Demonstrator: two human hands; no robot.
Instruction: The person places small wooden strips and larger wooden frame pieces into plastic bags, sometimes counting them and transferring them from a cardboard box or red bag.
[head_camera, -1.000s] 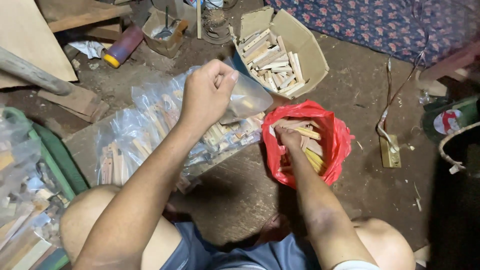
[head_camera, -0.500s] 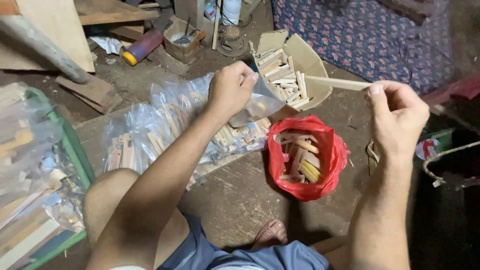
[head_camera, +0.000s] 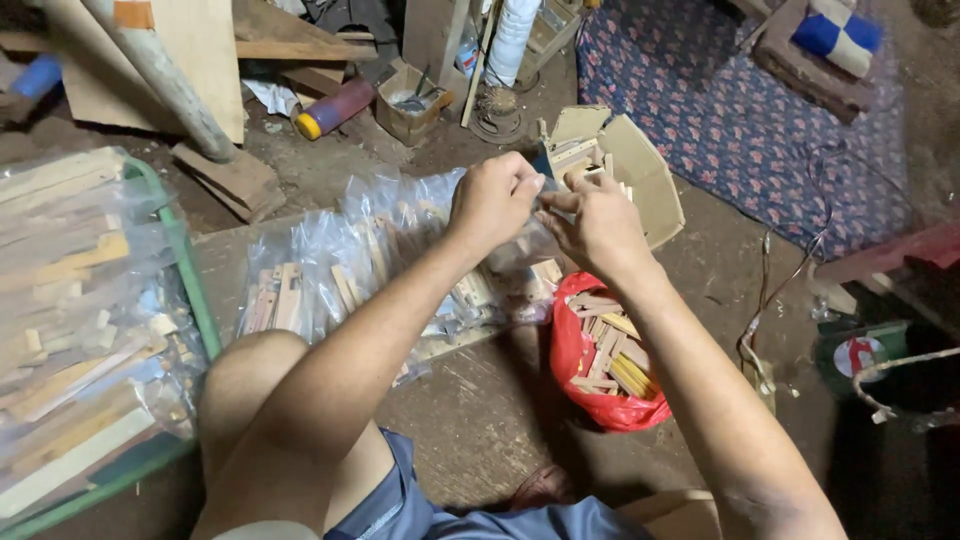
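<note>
Here, left hand (head_camera: 492, 200) and right hand (head_camera: 597, 225) together, both pinching a clear plastic bag (head_camera: 520, 252) above the red bag (head_camera: 590, 360).

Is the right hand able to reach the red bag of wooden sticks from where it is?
Probably yes. The red bag lies open just below the right hand, nothing covers it, and only a short drop separates them. But its fingers are busy at a small piece together with the left hand.
</note>
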